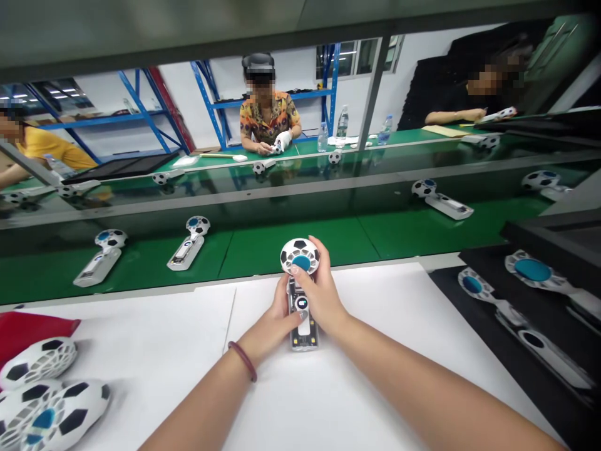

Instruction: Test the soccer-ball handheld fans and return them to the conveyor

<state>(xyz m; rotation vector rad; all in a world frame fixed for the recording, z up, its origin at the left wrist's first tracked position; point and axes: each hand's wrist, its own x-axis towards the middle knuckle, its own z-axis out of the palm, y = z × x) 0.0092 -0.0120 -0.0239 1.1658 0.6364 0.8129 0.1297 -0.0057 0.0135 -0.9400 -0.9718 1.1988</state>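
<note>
The football-patterned handheld fan (pixel 301 294) stands on the white desk (pixel 366 388), both hands clasped around it. The left hand (pixel 272 326) grips the handle; the right hand (pixel 319 294) pinches below the head.

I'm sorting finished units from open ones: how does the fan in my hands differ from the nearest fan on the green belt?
The held fan shows bare circuitry at its handle's lower end; the belt fan has a closed white handle. The held fan is gripped by the left hand and right hand over the white table; the belt fan lies untouched and slanted. Both have football-patterned heads with blue centres.
</note>
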